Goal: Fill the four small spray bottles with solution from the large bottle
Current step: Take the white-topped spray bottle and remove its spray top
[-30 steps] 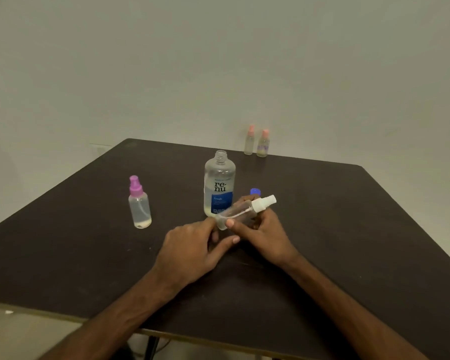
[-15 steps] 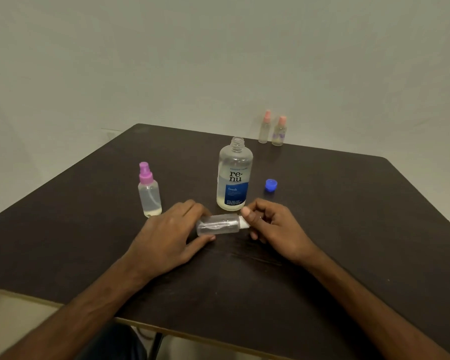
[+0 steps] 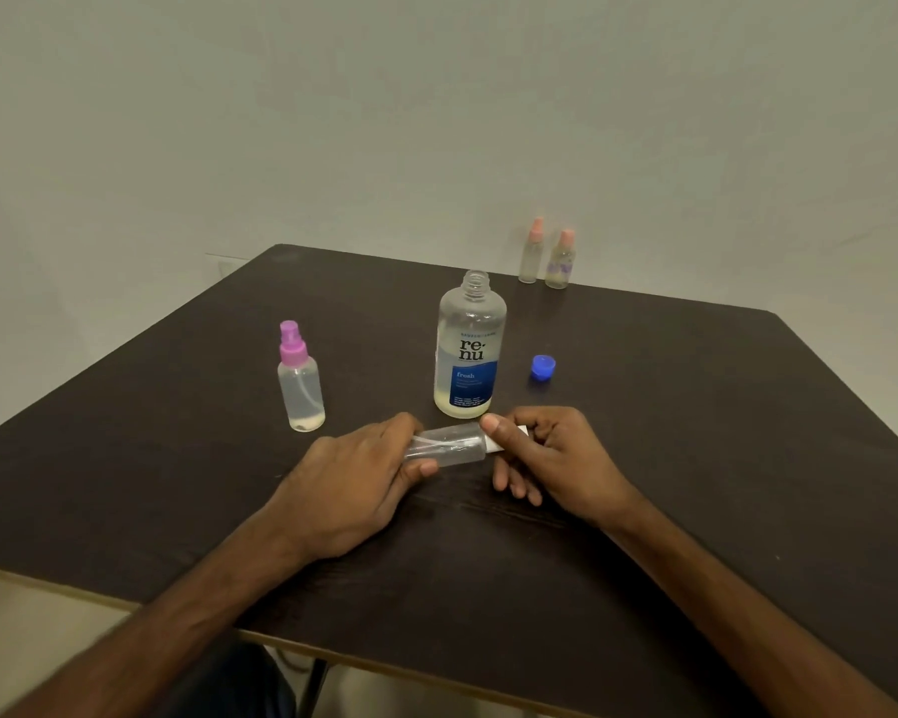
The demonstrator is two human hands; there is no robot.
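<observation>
Lying level between both hands, the clear spray bottle (image 3: 447,447) sits just above the dark table (image 3: 695,458), directly in front of the large bottle (image 3: 470,349). The left hand (image 3: 353,484) grips its base end, fingers curled over the top and thumb beneath. The right hand (image 3: 556,458) pinches the white spray head (image 3: 492,446) between thumb and forefinger; its remaining fingers hang loosely towards the tabletop. A dip tube shows inside the clear body; whether it holds liquid cannot be told.

Compared with one second ago, the clear spray bottle has come down from a tilt, nozzle raised to the right, to this level position, and the right hand has closed over the nozzle that then stood exposed. Since half a second ago both grips and the bottle's position are practically unchanged.

The large bottle stands upright and uncapped, labelled "renu fresh", with a shallow layer of yellowish solution at the bottom. Its blue cap (image 3: 543,367) lies on the table just to the right, apart from it; one second ago the hands hid most of the cap.

A purple-capped spray bottle (image 3: 301,386) stands upright well to the left, with a little liquid at its base. At the far edge, against the wall (image 3: 436,121), stand a plain pink-capped spray bottle (image 3: 530,259) and, just beside it, a pink-capped spray bottle with purple print (image 3: 560,266).
</observation>
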